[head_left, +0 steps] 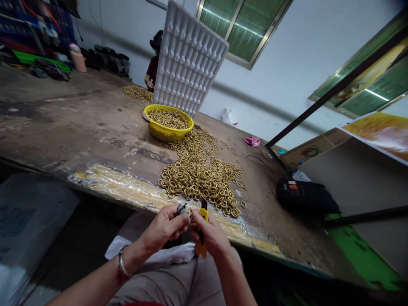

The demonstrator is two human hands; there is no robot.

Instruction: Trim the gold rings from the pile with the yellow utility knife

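Observation:
My left hand [165, 225] is closed in a pinch on a small gold-coloured ring [190, 212], with dark wraps around one of its fingers. Touching the same ring from the other side, my right hand [210, 233] grips a yellow utility knife [203, 214] whose dark blade points up and away from me. Both hands are close together over my lap, just in front of the table edge. Right beyond them a heap of gold-coloured rings [204, 178] spreads across the table. Behind the heap stands a yellow basin [168, 132] filled with similar rings.
Beyond the basin a tall moulded plastic tray [191, 59] stands upright, partly hiding a person [153, 70] beside another ring pile [137, 92]. Yellow tape covers the table's [95, 123] front edge. A black pouch [306, 197] and a dark metal bar lie to the right.

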